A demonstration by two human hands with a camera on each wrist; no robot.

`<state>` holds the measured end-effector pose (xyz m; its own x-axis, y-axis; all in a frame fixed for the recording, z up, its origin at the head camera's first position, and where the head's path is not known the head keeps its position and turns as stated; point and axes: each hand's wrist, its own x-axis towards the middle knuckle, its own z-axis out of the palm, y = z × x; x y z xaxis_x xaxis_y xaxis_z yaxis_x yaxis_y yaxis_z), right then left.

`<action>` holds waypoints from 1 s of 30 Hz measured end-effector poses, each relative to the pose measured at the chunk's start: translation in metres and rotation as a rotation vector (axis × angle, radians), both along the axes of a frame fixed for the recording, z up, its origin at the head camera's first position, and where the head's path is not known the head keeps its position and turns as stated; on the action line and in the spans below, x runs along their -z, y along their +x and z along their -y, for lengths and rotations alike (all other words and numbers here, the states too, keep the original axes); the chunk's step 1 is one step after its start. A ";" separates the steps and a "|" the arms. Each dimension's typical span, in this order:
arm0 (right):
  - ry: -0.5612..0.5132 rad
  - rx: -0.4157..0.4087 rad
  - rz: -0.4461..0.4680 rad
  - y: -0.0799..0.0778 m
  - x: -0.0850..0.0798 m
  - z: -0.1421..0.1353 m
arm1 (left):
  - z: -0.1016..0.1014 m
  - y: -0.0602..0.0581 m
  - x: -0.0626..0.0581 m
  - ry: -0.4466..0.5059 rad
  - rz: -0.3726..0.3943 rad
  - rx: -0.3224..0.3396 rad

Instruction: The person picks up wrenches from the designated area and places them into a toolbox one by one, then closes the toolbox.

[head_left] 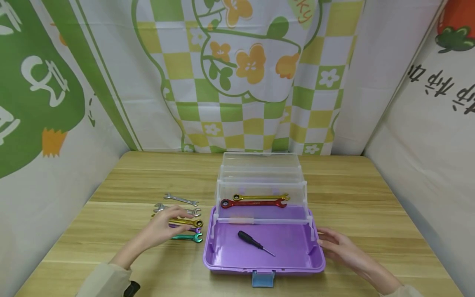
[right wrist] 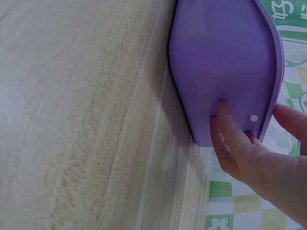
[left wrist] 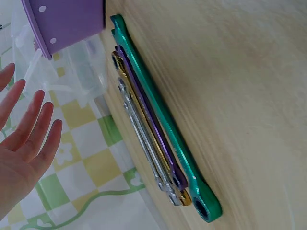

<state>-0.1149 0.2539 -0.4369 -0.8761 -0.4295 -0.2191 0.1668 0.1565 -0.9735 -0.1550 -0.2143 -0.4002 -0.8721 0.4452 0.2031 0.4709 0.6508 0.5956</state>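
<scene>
My left hand hovers with spread fingers over a row of wrenches on the table, holding nothing. The row has two silver wrenches, a gold wrench, a purple wrench and a longer green wrench. My right hand holds the right side of a purple toolbox, thumb at the rim and fingers against the outer wall. Inside the opened box lies a black-handled screwdriver. A red wrench and a gold ratchet wrench lie in its raised clear tray.
Clear tiers stand raised at the toolbox's back. A blue latch hangs at its front. The wooden table meets a patterned curtain behind and printed cloth walls at both sides.
</scene>
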 end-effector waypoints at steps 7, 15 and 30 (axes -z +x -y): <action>-0.012 -0.011 -0.004 0.000 0.002 -0.001 | 0.010 0.000 0.006 -0.006 0.064 -0.003; -0.016 -0.011 0.002 0.000 0.002 -0.001 | 0.026 -0.003 0.020 -0.072 0.051 -0.001; -0.015 -0.021 -0.006 0.001 -0.001 -0.001 | 0.040 -0.009 0.041 -0.162 0.114 0.050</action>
<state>-0.1142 0.2546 -0.4354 -0.8681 -0.4511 -0.2072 0.1576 0.1452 -0.9768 -0.1635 -0.2546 -0.4408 -0.8615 0.5070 0.0263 0.4401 0.7200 0.5366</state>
